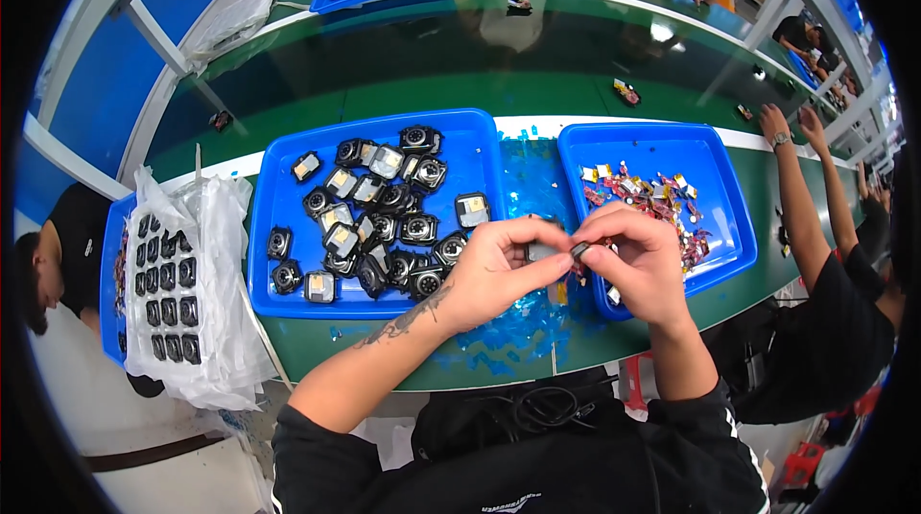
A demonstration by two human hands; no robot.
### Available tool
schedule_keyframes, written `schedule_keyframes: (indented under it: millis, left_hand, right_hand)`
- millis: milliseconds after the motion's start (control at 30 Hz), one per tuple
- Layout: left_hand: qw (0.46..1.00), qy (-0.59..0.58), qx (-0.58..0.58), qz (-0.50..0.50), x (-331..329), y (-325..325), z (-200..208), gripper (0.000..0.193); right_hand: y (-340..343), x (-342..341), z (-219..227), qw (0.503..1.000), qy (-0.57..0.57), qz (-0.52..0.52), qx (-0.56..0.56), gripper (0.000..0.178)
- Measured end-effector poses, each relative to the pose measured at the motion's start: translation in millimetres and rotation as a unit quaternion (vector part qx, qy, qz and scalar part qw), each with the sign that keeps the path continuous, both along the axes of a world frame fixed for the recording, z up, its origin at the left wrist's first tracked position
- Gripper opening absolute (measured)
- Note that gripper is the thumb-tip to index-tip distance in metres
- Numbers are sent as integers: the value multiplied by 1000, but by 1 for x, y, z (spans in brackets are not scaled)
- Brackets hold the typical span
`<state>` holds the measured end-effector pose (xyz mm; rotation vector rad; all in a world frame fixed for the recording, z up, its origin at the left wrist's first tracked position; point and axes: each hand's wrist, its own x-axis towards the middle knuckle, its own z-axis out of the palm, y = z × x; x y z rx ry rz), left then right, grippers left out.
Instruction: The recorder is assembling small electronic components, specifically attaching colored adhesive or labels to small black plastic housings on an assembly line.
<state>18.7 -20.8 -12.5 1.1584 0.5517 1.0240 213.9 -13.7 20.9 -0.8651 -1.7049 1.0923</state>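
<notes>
My two hands meet over the gap between two blue trays. A small smartwatch case [541, 251], with a grey face and dark edge, is held in my left hand [494, 269], mostly covered by the fingers. The thumb and fingers of my right hand [636, 250] close on a small dark piece [579, 250] at its right end; whether this is part of the case or separate I cannot tell. Below my left hand, the left blue tray [273, 169] holds many black smartwatch cases [384, 198]. In the right blue tray [734, 217] lie small circuit parts with red wires [662, 190].
Blue film scraps [499, 346] cover the table between the trays. A stack of white-wrapped trays [216, 322] with watch cases stands at left. Loose parts [625, 92] lie on the green belt [403, 63]. Co-workers' arms [801, 198] reach in at right; others sit across.
</notes>
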Motion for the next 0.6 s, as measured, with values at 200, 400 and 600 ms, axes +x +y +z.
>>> schedule_keyframes:
  millis: [200,400,600]
  left_hand:
    - [990,54,27,126,4,0,0,47]
    - [991,91,50,80,0,-1,11,52]
    - [998,41,6,50,-1,-2,10,49]
  right_hand:
    - [-9,1,-4,994,54,-58,-69,14]
    - [-4,-21,9,990,-113,-87,16,14]
    - [-4,-22,15,984,-145,-101,14,10]
